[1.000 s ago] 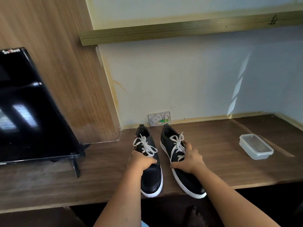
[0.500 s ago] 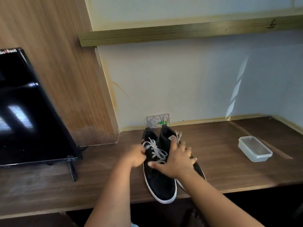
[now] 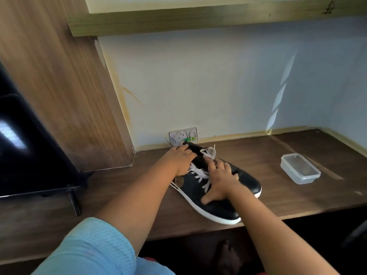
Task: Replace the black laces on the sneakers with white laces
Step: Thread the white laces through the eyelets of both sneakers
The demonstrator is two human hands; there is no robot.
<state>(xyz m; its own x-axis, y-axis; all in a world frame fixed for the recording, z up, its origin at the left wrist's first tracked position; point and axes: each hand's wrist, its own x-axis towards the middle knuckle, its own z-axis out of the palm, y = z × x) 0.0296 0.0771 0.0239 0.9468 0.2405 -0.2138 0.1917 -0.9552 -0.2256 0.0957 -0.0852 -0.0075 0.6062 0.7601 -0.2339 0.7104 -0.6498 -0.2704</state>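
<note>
Sneakers (image 3: pixel 216 187), already wearing white laces (image 3: pixel 200 172), lie pressed together just in front of the wall socket (image 3: pixel 183 135). The left hand (image 3: pixel 181 158) grips the heel end; the right hand (image 3: pixel 221 180) lies spread flat on the uppers. To square the pair neatly, press evenly and keep the loose bows untrapped.
</note>
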